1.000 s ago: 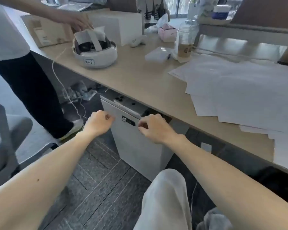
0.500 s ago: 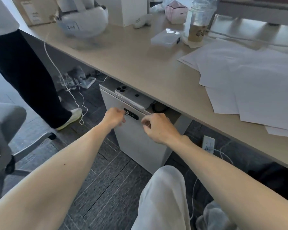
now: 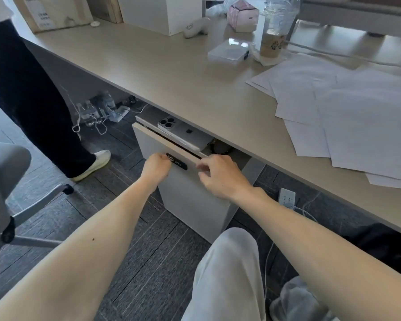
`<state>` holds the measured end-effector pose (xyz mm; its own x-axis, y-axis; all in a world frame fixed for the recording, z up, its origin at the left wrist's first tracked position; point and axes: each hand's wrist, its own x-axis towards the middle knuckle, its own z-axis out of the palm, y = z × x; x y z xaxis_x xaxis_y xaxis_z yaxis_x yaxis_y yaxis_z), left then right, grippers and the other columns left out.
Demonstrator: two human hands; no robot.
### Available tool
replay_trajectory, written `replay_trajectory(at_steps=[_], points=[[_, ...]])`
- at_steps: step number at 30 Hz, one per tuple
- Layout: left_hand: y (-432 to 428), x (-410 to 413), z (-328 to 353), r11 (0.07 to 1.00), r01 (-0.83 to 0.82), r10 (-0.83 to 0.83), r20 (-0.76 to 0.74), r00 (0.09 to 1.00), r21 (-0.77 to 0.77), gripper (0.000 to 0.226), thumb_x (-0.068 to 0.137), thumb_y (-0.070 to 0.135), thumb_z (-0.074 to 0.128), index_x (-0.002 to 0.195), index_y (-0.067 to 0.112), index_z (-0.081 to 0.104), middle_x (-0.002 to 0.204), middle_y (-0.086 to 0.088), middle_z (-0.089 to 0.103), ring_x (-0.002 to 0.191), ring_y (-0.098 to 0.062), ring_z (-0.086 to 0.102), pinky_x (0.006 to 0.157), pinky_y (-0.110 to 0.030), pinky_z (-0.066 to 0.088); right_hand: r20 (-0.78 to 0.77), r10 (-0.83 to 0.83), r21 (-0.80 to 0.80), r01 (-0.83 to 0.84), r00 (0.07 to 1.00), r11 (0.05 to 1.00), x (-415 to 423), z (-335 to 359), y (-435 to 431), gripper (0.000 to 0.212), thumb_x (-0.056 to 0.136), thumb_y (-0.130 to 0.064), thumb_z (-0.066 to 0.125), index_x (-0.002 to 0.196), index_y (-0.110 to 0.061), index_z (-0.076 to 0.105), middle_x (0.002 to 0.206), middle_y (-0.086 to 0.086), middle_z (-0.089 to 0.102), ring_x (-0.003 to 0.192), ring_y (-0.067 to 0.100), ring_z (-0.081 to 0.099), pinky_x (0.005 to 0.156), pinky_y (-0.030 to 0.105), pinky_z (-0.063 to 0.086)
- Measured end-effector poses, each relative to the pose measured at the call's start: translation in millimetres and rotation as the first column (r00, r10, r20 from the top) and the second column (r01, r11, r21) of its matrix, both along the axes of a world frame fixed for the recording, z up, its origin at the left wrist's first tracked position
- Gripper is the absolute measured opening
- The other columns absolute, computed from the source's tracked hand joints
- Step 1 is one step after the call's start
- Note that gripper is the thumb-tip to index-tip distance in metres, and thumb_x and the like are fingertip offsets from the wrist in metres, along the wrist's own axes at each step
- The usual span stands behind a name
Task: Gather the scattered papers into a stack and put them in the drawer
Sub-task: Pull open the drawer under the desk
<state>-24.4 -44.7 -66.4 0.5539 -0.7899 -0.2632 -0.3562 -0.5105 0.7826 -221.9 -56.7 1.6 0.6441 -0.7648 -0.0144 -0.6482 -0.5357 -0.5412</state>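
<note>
The left grip (image 3: 156, 169) has moved from beside the cabinet onto the front of the drawer (image 3: 153, 144), and its curled fingers now touch the left end of the black lock panel (image 3: 180, 163). The right grip (image 3: 218, 177) hooks the drawer's top edge. The drawer has come out slightly, opening a dark gap behind its front.

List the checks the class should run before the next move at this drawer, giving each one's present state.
1. Drawer open enough for papers: not ok, only a crack.
2. Right hand grips drawer's top edge: ok.
3. Left hand holding the lock panel: cannot tell.
4. Papers stacked: not ok, scattered on the desk.
5. Phone clear of the drawer's path: ok, lies on the cabinet top.
</note>
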Motion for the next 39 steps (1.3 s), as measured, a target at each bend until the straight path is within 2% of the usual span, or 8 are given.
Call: replay_trajectory(at_steps=[6, 9, 12, 17, 24, 30, 34, 39], points=[[42, 25, 5, 0.996, 0.054, -0.059, 0.064, 0.996, 0.078, 0.025, 0.096, 0.019, 0.041, 0.09, 0.014, 0.065, 0.092, -0.016, 0.065, 0.076, -0.025, 0.059, 0.063, -0.029, 0.044, -0.095, 0.058, 0.049, -0.053, 0.994, 0.997, 7, 6, 5, 0.025, 0.094, -0.031, 0.059, 0.108, -0.019, 0.076, 0.105, 0.0, 0.075, 0.095, 0.021, 0.068, 0.075, 0.032, 0.052], [70, 34, 22, 0.998, 0.01, 0.018, 0.406, 0.914, -0.066, 0.009, 0.09, 0.015, 0.05, 0.086, 0.017, 0.058, 0.096, -0.005, 0.06, 0.086, -0.025, 0.055, 0.07, -0.034, 0.043, -0.078, 0.112, 0.105, -0.103, 0.991, 0.989, 13, 7, 18, 0.024, 0.094, -0.026, 0.061, 0.107, -0.014, 0.078, 0.108, 0.002, 0.076, 0.1, 0.019, 0.068, 0.083, 0.034, 0.056], [92, 42, 42, 0.944, 0.234, 0.002, 0.718, 0.696, -0.23, 0.01, 0.09, 0.016, 0.051, 0.091, 0.017, 0.061, 0.1, 0.005, 0.057, 0.093, -0.016, 0.048, 0.084, -0.037, 0.032, -0.091, 0.133, 0.131, -0.12, 0.987, 0.984, 21, 6, 33, 0.021, 0.092, -0.027, 0.064, 0.101, -0.016, 0.079, 0.102, 0.002, 0.077, 0.099, 0.02, 0.068, 0.086, 0.035, 0.056], [115, 36, 67, 0.871, 0.437, -0.441, 0.752, 0.49, 0.226, 0.027, 0.095, 0.026, 0.044, 0.084, 0.017, 0.066, 0.078, 0.001, 0.069, 0.075, -0.025, 0.063, 0.089, -0.038, 0.045, -0.053, 0.19, 0.206, -0.175, 0.98, 0.963, 36, 7, 66, 0.023, 0.089, -0.021, 0.065, 0.068, -0.022, 0.073, 0.073, -0.006, 0.07, 0.069, 0.008, 0.063, 0.066, 0.027, 0.053], [152, 42, 81, 0.814, 0.386, -0.581, 0.608, 0.541, 0.435, 0.02, 0.09, 0.031, 0.059, 0.072, 0.022, 0.063, 0.069, 0.015, 0.053, 0.072, -0.013, 0.052, 0.06, -0.026, 0.039, 0.048, 0.294, 0.416, -0.287, 0.954, 0.863, 58, 2, 121, 0.022, 0.094, -0.017, 0.06, 0.078, -0.009, 0.072, 0.073, 0.008, 0.073, 0.054, 0.016, 0.07, 0.055, 0.036, 0.062], [188, 59, 79, 0.791, 0.299, -0.59, 0.536, 0.604, 0.534, 0.023, 0.091, 0.035, 0.057, 0.07, 0.026, 0.06, 0.067, 0.008, 0.068, 0.066, -0.005, 0.058, 0.065, -0.028, 0.048, 0.143, 0.346, 0.562, -0.364, 0.927, 0.743, 77, -5, 160, 0.018, 0.098, -0.008, 0.053, 0.1, 0.002, 0.067, 0.068, 0.008, 0.068, 0.05, 0.014, 0.065, 0.053, 0.027, 0.058], [212, 64, 80, 0.8, 0.237, -0.568, 0.568, 0.595, 0.551, 0.022, 0.092, 0.035, 0.055, 0.073, 0.025, 0.06, 0.069, 0.012, 0.057, 0.073, -0.015, 0.057, 0.067, -0.03, 0.046, 0.165, 0.388, 0.618, -0.401, 0.907, 0.676, 87, -10, 177, 0.019, 0.099, -0.009, 0.051, 0.109, 0.0, 0.064, 0.071, 0.009, 0.069, 0.054, 0.017, 0.066, 0.053, 0.026, 0.057], [219, 58, 88, 0.839, 0.206, -0.506, 0.584, 0.635, 0.503, 0.022, 0.093, 0.035, 0.049, 0.081, 0.021, 0.061, 0.071, 0.008, 0.061, 0.066, -0.016, 0.066, 0.071, -0.035, 0.056, 0.171, 0.362, 0.54, -0.394, 0.917, 0.744, 90, -8, 173, 0.016, 0.098, -0.014, 0.054, 0.102, -0.008, 0.067, 0.067, 0.006, 0.069, 0.048, 0.014, 0.062, 0.048, 0.026, 0.053]])
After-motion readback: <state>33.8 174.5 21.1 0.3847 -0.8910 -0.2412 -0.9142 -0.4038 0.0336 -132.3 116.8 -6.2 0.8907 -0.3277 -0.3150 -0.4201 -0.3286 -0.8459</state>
